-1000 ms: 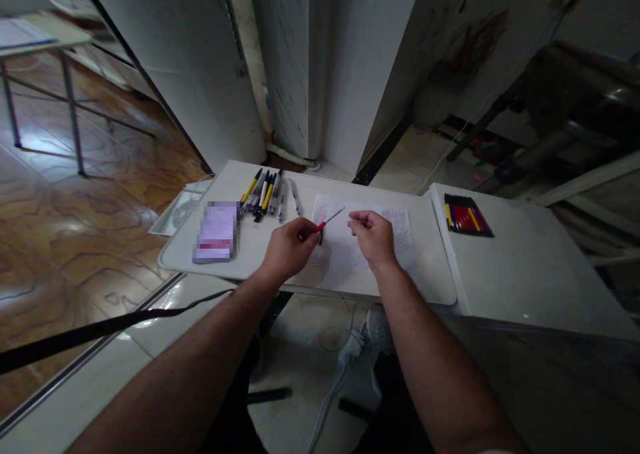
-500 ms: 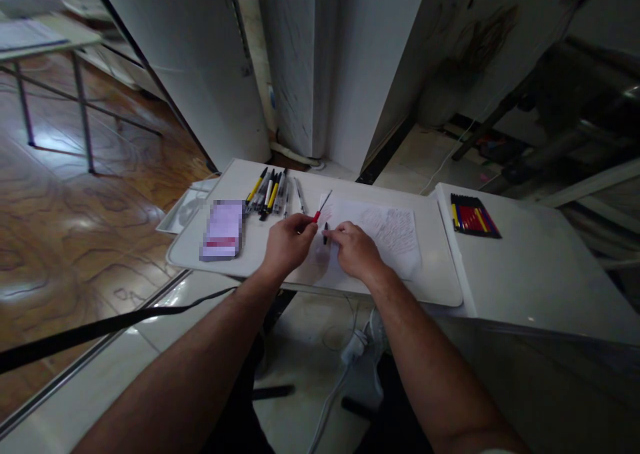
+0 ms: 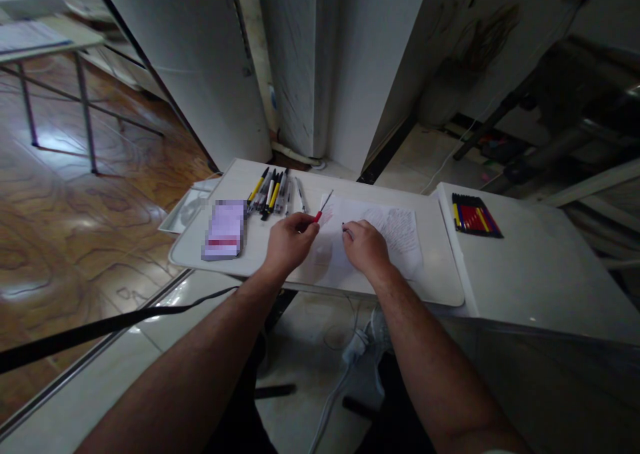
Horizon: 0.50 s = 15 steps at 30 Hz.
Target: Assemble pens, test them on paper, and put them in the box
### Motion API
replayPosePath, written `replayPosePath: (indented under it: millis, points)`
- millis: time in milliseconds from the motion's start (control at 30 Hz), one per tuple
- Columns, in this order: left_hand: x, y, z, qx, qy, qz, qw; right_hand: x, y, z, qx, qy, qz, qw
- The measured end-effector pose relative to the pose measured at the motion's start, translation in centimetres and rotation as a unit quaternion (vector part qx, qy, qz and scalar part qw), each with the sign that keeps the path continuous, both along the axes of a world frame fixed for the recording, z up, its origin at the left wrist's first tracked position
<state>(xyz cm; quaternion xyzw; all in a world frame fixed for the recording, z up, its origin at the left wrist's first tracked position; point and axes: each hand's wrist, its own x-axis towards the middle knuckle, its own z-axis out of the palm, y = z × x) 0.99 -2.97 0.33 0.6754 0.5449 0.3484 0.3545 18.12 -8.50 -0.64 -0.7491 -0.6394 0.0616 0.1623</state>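
Note:
My left hand is closed around a slim red pen part, and a thin dark rod sticks out of it up and to the right. To its right, my right hand has its fingers curled over the paper. A small dark piece, perhaps part of a pen, shows at its fingertips; the rest is hidden. Under my hands lie white sheets of paper, with dense handwriting on the right side. Several black, yellow and clear pens lie grouped behind my left hand, and a clear pen lies apart from them.
A phone, blurred out, rests at the left of the small white table. On the white surface to the right is a pack of coloured pens. Below the table are a white power strip and cable.
My right hand has drawn a little to the right, away from my left, and its fingers have curled in with the small dark piece. My left hand has barely moved.

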Motion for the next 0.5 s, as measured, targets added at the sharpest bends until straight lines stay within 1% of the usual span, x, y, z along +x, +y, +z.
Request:
replayPosePath:
  millis: [133, 300, 400, 500]
  points:
    - [-0.02, -0.03, -0.06, -0.002, 0.002, -0.007, 1.000, 0.09, 0.16, -0.24, -0.013, -0.013, -0.039, 0.999]
    - [0.02, -0.08, -0.12, -0.001, 0.008, -0.011, 1.000, 0.09, 0.43, -0.75, -0.034, 0.003, -0.048, 0.998]
    - [0.06, -0.09, -0.27, -0.005, 0.008, -0.022, 1.000, 0.01, 0.51, -0.62, -0.029, 0.035, -0.054, 0.998]
    - [0.11, -0.12, -0.46, -0.003, 0.007, -0.039, 0.999, 0.08, 0.60, -0.15, 0.009, 0.100, -0.066, 0.993]
